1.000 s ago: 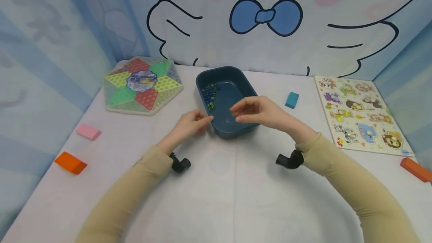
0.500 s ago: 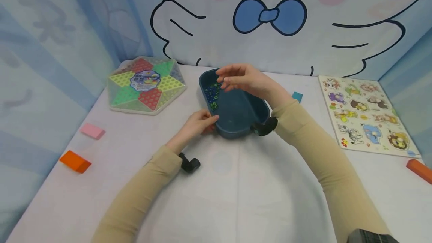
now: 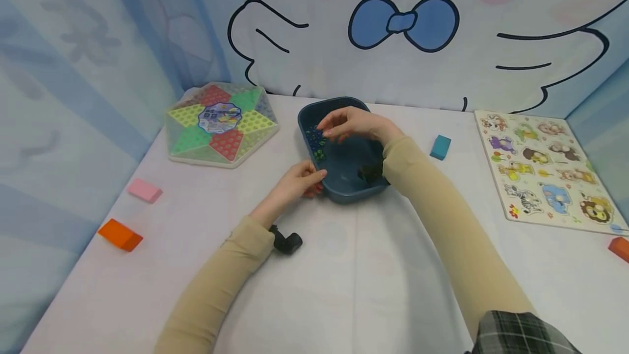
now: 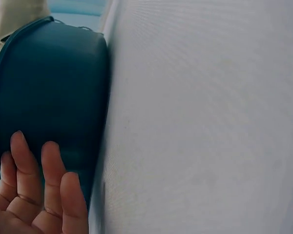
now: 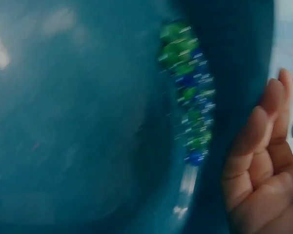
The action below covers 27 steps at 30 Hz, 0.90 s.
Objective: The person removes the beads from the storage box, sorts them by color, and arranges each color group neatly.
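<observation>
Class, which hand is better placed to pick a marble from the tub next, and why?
Probably the right hand: it hangs over the blue tub, close to the green and blue marbles, while the left hand holds the tub's edge, its fingers against the outside.

The head view is bright; a soft shadow lies on the white cloth (image 3: 319, 288) beside the sleeve (image 3: 452, 223) behind the right hand (image 3: 361, 124); around the left hand (image 3: 298, 180), its wrist view is dim; the right wrist view is dim too, motion blur streaking highlights on the marbles (image 5: 188, 92) beside that hand, glare whitening the tray (image 5: 88, 122) farther off.
</observation>
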Each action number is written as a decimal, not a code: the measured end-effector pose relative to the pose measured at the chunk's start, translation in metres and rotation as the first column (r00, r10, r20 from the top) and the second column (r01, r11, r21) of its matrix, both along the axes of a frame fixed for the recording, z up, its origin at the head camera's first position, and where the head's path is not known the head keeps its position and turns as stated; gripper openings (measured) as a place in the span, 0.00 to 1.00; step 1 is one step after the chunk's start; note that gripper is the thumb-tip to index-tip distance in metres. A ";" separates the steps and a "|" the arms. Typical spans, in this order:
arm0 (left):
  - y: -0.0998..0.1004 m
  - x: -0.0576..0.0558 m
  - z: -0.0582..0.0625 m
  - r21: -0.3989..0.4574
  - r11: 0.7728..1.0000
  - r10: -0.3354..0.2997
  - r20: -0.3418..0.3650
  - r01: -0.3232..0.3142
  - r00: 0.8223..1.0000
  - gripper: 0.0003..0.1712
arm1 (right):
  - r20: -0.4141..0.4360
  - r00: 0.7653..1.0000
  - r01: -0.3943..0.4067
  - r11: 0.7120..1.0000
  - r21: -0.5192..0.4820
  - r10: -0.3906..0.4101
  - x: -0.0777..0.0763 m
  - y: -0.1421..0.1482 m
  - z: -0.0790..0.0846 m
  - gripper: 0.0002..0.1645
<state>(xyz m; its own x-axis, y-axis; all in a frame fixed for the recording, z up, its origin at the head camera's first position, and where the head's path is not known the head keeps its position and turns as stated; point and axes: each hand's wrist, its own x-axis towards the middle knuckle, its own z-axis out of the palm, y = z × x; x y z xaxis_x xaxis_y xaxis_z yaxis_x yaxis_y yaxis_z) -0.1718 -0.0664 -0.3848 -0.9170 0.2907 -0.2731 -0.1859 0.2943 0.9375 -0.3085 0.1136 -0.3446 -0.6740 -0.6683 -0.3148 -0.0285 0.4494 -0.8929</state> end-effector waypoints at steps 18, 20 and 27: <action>-0.007 -0.004 -0.005 -0.095 0.994 0.029 -0.240 -0.053 0.970 0.54 | -0.085 0.979 -0.154 0.945 0.288 0.185 -0.001 -0.009 -0.022 0.13; -0.008 -0.005 -0.007 -0.092 0.996 -0.012 -0.243 -0.010 0.970 0.52 | -0.089 0.977 -0.158 0.942 0.295 0.192 -0.002 -0.009 -0.022 0.14; -0.012 -0.006 -0.011 -0.047 0.997 -0.068 -0.151 0.061 0.986 0.51 | -0.116 0.962 -0.203 0.934 0.292 0.246 -0.003 -0.008 -0.024 0.11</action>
